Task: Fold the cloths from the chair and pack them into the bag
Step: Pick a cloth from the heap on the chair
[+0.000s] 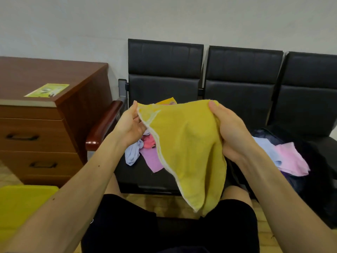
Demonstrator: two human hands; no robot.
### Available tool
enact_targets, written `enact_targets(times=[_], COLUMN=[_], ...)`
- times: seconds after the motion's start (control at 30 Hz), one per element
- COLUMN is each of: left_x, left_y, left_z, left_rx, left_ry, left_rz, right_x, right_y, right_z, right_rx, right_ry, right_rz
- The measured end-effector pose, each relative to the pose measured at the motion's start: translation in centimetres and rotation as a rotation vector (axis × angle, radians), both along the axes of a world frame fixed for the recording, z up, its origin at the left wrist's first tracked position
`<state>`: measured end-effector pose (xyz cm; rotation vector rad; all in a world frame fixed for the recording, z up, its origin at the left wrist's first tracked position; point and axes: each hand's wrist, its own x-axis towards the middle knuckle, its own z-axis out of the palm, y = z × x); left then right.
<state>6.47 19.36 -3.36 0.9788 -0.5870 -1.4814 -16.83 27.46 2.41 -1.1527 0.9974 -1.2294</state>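
yellow terry cloth (187, 148) with a pale stitched hem hangs in the air between both hands, above the front edge of the left chair seat (138, 172) and the person's knees. the left hand (131, 123) pinches the cloth's upper left corner between thumb and fingertips, palm turned toward the camera. the right hand (231, 128) grips the upper right corner, thumb on top of the fabric and fingers curled behind it, with some cloth bunched in the palm. the top edge sags a little between the two grips, and the rest drops to a point over the black shorts (182, 234).

behind the held cloth, a loose heap of cloths (142, 150) lies on the left half of that seat: light blue, coral pink and purple pieces tangled together. another yellow piece (167, 102) shows at the seat's back edge. on the middle seat sits a dark bag (269, 133), with a light blue cloth (267, 149) and a pink cloth (290, 157) lying flat at its opening; whether they are inside it or on top cannot be told. a brown wooden drawer unit (45, 125) stands left of the chairs, a green leaflet (47, 90) on its top.
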Motion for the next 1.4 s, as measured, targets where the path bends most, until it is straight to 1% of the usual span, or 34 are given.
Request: enact_targets(times=[0.1, 0.17, 0.2, 0.27, 0.3, 0.4, 0.43, 0.53, 0.63, 0.73, 0.8, 0.9, 1.0, 1.03, 1.1, 1.17, 1.2, 1.27, 1.33, 1.4], left_x=[-0.8, -1.9, -2.5, -3.7, -4.3, -5.2, -5.4, -5.7, -5.9, -5.7, -5.3, -5.2, -5.2, -5.1, -4.9, -4.6, -4.5, -4.1, -3.3, -2.6], left_y=[1.2, 2.2, 2.9, 4.3, 4.7, 5.8, 5.9, 6.1, 6.2, 7.6, 8.2, 8.4, 8.7, 8.6, 8.0, 7.2, 6.8, 6.3, 5.8, 5.3], left_z=[-0.6, -1.7, -2.3, -3.3, -4.0, -5.4, -5.7, -6.8, -7.6, -7.4, -6.9, -5.9, -4.5, -4.0, -2.8, -2.0, -1.9, -1.9, -1.8, -1.2], left_rx=[-0.025, -0.034, -0.05, -0.082, -0.085, -0.109, -0.127, -0.174, -0.126, -0.134, -0.128, -0.093, -0.063, -0.061, -0.076, -0.088, -0.084, -0.057, -0.055, -0.045], left_ry=[0.053, 0.042, 0.037, 0.012, 0.034, 0.246, 0.254, 0.179, 0.108, 0.065, 0.046, 0.086, 0.016, -0.007, -0.046, -0.131, -0.192, -0.287, -0.323, -0.356], left_rz=[-0.071, -0.185, -0.278, -0.428, -0.476, -0.674, -0.73, -0.835, -0.752, -0.823, -0.805, -0.71, -0.581, -0.53, -0.446, -0.375, -0.339, -0.274, -0.207, -0.175], right_x=[-0.6, -0.7, -0.6, -0.6, -0.5, -0.4, -0.4, -0.4, -0.2, -0.2, -0.4, -1.2, -1.7, -1.4, -0.5, 0.0, -0.1, -0.7, -1.4, -1.9], right_y=[-0.1, -0.1, 0.0, 0.0, 0.0, 0.2, 0.3, 0.6, 0.9, 0.8, 0.6, 0.1, -0.2, 0.0, 0.9, 1.7, 1.6, 0.8, 0.3, 0.2], right_z=[0.5, 0.9, 0.9, 0.9, 0.8, 0.7, 0.7, 0.7, 0.7, 0.6, 0.4, 0.0, -0.8, -1.6, -4.0, -6.2, -7.0, -7.2, -6.4, -6.3], right_rx=[0.103, 0.131, 0.142, 0.166, 0.177, 0.186, 0.186, 0.199, 0.217, 0.223, 0.229, 0.238, 0.223, 0.229, 0.304, 0.362, 0.347, 0.286, 0.259, 0.263], right_ry=[-0.162, -0.233, -0.256, -0.296, -0.307, -0.326, -0.331, -0.346, -0.344, -0.334, -0.329, -0.364, -0.387, -0.368, -0.263, -0.17, -0.153, -0.184, -0.212, -0.196], right_rz=[-0.069, -0.069, -0.058, -0.043, -0.035, -0.018, -0.014, 0.006, 0.023, 0.019, 0.005, -0.004, 0.007, 0.038, 0.14, 0.221, 0.206, 0.127, 0.051, 0.044])
